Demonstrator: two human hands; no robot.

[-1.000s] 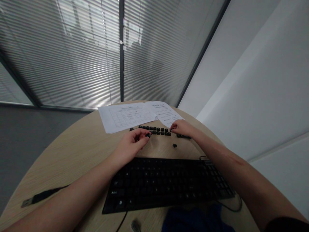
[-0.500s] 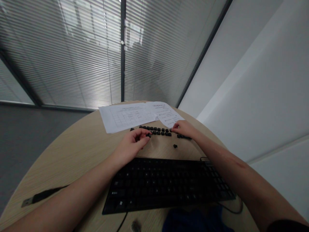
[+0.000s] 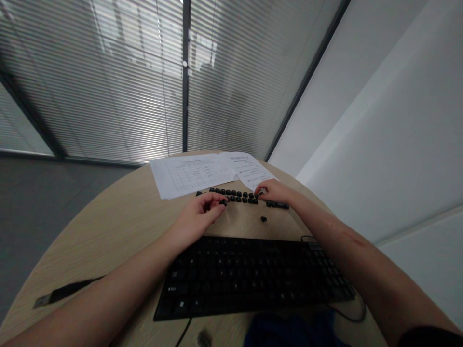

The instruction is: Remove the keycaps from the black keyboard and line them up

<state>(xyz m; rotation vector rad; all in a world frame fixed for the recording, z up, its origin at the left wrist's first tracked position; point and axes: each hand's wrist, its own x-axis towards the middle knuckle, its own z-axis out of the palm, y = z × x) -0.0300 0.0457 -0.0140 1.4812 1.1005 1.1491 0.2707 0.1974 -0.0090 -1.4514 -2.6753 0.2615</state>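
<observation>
Two rows of small black keycaps (image 3: 233,193) lie on the table beyond a black keyboard (image 3: 253,274). My left hand (image 3: 200,212), at the left part of the rows, pinches a keycap (image 3: 223,202) between thumb and fingers. At the right end of the rows, my right hand (image 3: 273,190) has its thumb and fingertips closed on a keycap (image 3: 256,196). A longer black keycap (image 3: 278,205) lies below the right wrist. One loose keycap (image 3: 264,219) sits apart, between the rows and the keyboard.
Printed paper sheets (image 3: 191,173) lie behind the keycaps on the round wooden table (image 3: 108,231). A USB plug (image 3: 43,301) on a black cable is at the left. Near the front edge are a blue cloth (image 3: 289,332) and a small brush-like thing (image 3: 204,338).
My right hand has shifted slightly at the end of the rows, its fingers more bent. The left hand has stayed in place with its keycap.
</observation>
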